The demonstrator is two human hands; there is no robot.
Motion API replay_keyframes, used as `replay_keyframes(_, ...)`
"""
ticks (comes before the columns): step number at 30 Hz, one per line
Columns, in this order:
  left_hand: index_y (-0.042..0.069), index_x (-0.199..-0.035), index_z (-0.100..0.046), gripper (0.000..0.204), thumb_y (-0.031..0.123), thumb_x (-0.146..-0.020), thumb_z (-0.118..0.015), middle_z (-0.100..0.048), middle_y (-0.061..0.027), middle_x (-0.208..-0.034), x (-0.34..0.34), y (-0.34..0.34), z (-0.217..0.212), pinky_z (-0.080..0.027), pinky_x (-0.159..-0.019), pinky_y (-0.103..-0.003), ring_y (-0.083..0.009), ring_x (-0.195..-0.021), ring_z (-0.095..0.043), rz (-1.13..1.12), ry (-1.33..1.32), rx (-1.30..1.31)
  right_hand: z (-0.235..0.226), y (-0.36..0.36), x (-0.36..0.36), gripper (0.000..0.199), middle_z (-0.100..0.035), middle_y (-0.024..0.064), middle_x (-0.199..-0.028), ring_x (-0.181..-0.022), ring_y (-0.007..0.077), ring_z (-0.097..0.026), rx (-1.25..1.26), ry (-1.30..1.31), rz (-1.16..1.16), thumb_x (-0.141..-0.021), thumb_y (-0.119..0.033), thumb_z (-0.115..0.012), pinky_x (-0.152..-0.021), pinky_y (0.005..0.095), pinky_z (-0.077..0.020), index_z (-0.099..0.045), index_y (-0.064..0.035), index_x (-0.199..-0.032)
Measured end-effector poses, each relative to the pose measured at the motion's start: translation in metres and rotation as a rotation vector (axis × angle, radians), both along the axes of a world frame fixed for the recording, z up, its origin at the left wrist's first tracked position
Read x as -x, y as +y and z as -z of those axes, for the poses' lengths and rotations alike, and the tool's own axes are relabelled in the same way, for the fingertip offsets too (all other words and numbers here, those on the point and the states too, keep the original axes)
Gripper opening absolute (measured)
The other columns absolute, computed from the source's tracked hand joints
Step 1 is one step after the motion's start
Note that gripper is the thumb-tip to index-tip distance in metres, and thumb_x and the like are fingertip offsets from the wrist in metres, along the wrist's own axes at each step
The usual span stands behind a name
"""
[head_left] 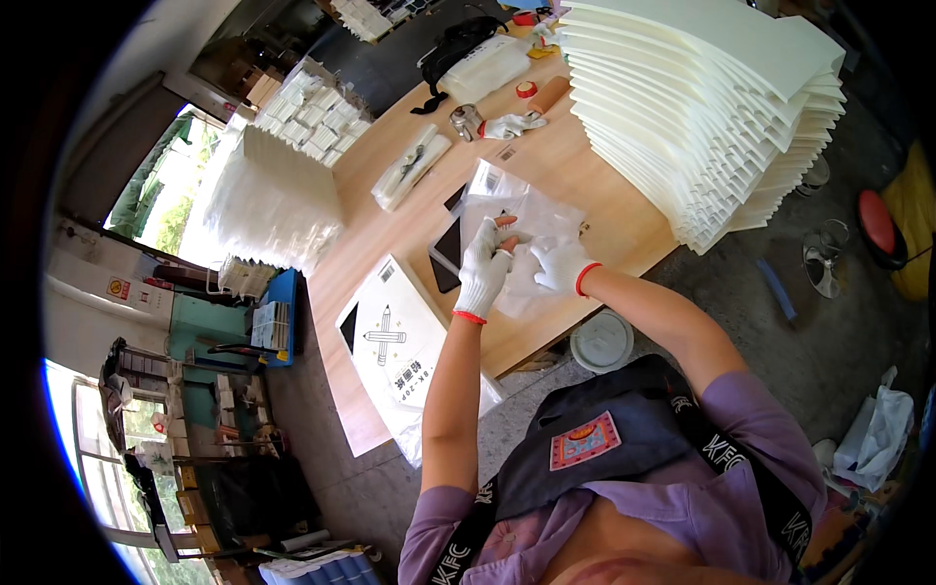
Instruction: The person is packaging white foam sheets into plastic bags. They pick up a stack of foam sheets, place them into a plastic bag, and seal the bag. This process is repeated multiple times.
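Both my hands wear white knit gloves with red cuffs, and the bare fingertips of my left hand show. My left hand (484, 265) and my right hand (562, 265) are close together over the near part of the table. Their fingers are closed on a clear plastic bag (528, 298), which spreads out crumpled around and beneath them. Beside my left hand, partly under the plastic, lie items with black faces (447, 255) and white edges. A white drawing-paper pad (395, 336) with a printed pencil picture lies left of my left forearm, in clear wrapping.
A tall fanned stack of white sheets (682, 117) stands at the table's right. Farther back on the wooden table (380, 146) lie rolled clear plastic (411, 168), a metal can (467, 122) and a spare glove (512, 126). A white bucket (602, 341) stands below the near edge.
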State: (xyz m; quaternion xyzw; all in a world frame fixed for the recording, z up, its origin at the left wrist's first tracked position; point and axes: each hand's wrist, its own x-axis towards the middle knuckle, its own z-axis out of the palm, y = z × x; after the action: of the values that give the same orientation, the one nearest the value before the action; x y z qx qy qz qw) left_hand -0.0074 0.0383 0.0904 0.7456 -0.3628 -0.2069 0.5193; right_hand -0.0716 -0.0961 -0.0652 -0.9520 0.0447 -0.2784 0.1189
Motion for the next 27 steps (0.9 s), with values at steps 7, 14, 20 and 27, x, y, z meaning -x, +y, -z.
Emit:
replay_keyframes(7,0.003,-0.109,-0.056,0.024,-0.003,-0.087,-0.054,-0.068,-0.0108,-0.1,0.043,-0.019,-0.013,-0.051,-0.075,-0.029,-0.0185,-0.089,-0.068,0.196,-0.281,0.006,-0.003,0.023,-0.015,0.044,-0.051,0.0166,-0.129,-0.117,0.0303,-0.05,0.09,0.488,-0.081,-0.09,-0.024,-0.044,-0.096,0.0438,-0.0399,-0.046,-0.0067,-0.13)
replay_keyframes(14,0.019,-0.124,-0.049,0.041,0.024,-0.085,-0.064,-0.071,-0.0035,-0.09,0.043,-0.001,-0.022,-0.05,-0.062,-0.034,-0.0237,-0.072,-0.067,0.06,-0.42,-0.34,-0.054,0.007,0.03,0.036,-0.061,0.0107,-0.117,-0.108,0.0309,-0.056,-0.248,0.19,-0.335,-0.086,-0.031,-0.054,-0.093,0.0436,-0.0426,-0.058,-0.0174,-0.119)
replay_keyframes(20,0.017,-0.122,-0.056,0.07,0.048,-0.063,-0.077,-0.059,-0.0113,-0.106,0.039,0.012,-0.065,-0.042,-0.089,-0.043,-0.0297,-0.101,-0.055,-0.152,-1.101,-0.451,-0.211,-0.058,0.15,0.028,-0.064,0.0099,-0.104,-0.096,0.0291,-0.061,-0.158,0.041,-0.521,-0.088,-0.028,-0.056,-0.085,0.0392,-0.0475,-0.064,-0.0087,-0.106)
replay_keyframes(27,0.009,-0.126,-0.053,0.058,0.029,-0.076,-0.073,-0.058,-0.0132,-0.119,0.047,-0.027,-0.126,-0.041,-0.096,-0.037,-0.0271,-0.106,-0.056,0.037,-0.989,0.011,-0.332,-0.167,0.255,0.022,-0.065,0.0072,-0.107,-0.096,0.0253,-0.06,0.375,-0.241,0.41,-0.088,-0.023,-0.055,-0.086,0.0361,-0.0448,-0.064,-0.0095,-0.103)
